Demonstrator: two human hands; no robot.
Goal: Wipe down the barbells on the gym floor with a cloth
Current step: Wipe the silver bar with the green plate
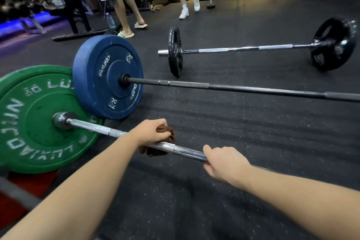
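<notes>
Now my left grip (153, 132) pinches the brown cloth (169, 134) around the nearest barbell (97, 128) on the floor (272, 142); my right grip (224, 161) clasps its shaft. Loosening that could let it roll, bunching the cloth.

Three barbells (97, 128) (253, 89) (243, 48) down there, four plates (35, 142) (101, 68) (175, 52) (333, 45) showing, one brown cloth (169, 132), two hands (152, 132) (224, 161), and way back, possibly one dumbbell (211, 0), it's blurry.

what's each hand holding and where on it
The left hand grips the brown cloth, wrapped on the chrome bar near the green plate; the right hand grips the bare bar further along.
</notes>
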